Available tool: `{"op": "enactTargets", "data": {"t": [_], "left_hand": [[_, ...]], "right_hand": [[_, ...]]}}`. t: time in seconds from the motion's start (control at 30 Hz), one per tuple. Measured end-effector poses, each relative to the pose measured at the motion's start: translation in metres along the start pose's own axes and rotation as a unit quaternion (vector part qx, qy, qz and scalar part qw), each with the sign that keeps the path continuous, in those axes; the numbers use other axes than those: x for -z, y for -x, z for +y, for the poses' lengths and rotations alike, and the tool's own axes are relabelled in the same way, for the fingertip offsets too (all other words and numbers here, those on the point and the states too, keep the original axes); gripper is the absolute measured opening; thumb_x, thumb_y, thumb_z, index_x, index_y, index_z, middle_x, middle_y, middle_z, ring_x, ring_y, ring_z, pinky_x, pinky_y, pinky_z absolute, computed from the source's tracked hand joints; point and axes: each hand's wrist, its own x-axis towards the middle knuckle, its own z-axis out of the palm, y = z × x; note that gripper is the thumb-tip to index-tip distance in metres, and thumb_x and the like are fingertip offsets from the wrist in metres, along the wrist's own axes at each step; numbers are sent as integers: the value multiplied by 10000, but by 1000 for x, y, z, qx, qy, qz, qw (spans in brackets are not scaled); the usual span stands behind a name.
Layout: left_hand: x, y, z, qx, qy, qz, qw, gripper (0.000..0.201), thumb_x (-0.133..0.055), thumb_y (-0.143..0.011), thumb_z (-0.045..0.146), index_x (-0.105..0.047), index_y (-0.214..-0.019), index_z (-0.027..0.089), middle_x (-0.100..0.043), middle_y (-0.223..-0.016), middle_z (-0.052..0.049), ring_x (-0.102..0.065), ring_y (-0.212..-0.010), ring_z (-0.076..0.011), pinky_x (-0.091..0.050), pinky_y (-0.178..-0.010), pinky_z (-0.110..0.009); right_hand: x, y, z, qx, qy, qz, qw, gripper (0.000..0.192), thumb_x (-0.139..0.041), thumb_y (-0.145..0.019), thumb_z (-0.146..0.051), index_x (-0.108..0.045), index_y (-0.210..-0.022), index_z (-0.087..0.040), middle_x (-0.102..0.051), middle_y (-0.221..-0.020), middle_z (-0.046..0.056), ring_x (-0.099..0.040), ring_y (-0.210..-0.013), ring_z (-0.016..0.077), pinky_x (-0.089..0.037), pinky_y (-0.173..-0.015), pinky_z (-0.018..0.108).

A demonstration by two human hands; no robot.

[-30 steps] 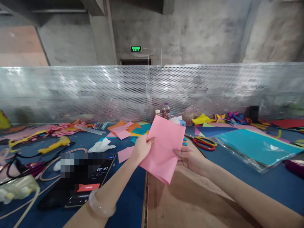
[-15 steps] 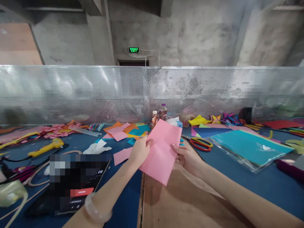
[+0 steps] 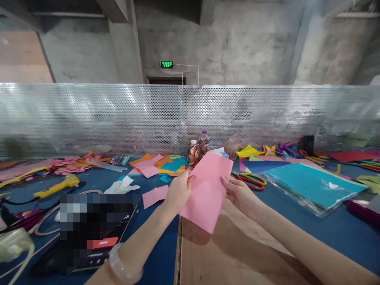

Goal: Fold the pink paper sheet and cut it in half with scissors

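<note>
A pink sheet of paper [image 3: 208, 190] is held up above the brown board [image 3: 237, 257] in the middle of the view, tilted with its lower corner pointing down. My left hand [image 3: 177, 192] pinches its left edge. My right hand [image 3: 241, 194] grips its right edge, fingers behind the sheet. A pale bangle sits on my left wrist [image 3: 124, 263].
The blue table [image 3: 341, 233] carries red and yellow scissors [image 3: 251, 180], a plastic-wrapped teal paper pack [image 3: 314, 186], scattered paper scraps [image 3: 157, 164], small bottles [image 3: 198, 147], a yellow glue gun [image 3: 57, 185], cables and a phone [image 3: 101, 237]. A perforated metal screen [image 3: 148, 118] stands behind.
The pink sheet has turned slightly and shifted a little right; both hands have regripped its edges. The view drifted slightly.
</note>
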Motion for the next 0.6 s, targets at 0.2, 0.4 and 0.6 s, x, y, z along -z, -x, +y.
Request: {"op": "enactTargets", "data": {"t": [0.2, 0.4, 0.6], "left_hand": [[1, 0, 3, -5, 9, -4, 1000, 235, -420, -872, 283, -531, -1041, 165, -673, -942, -90, -628, -867, -232, -452, -737, -313], [1, 2, 4, 2, 8, -19, 1000, 241, -411, -874, 285, -531, -1038, 155, -674, -927, -101, -629, -861, -234, -451, -730, -312], [0, 3, 7, 5, 16, -26, 1000, 227, -393, -878, 281, -552, -980, 155, -670, -920, -103, -627, -860, -234, -446, -729, -311]], "right_hand": [[11, -7, -3, 7, 15, -3, 1000, 180, -684, -713, -200, -670, -876, -124, -705, -856, 71, -655, -713, 149, -523, -676, 225], [14, -8, -5, 33, 24, 4, 999, 259, -719, -668, -172, -660, -919, -142, -699, -915, 64, -653, -786, 158, -524, -712, 225], [9, -4, -16, 28, 10, 66, 997, 99, -702, -695, -193, -663, -774, -149, -698, -732, 25, -634, -612, 113, -523, -600, 190]]}}
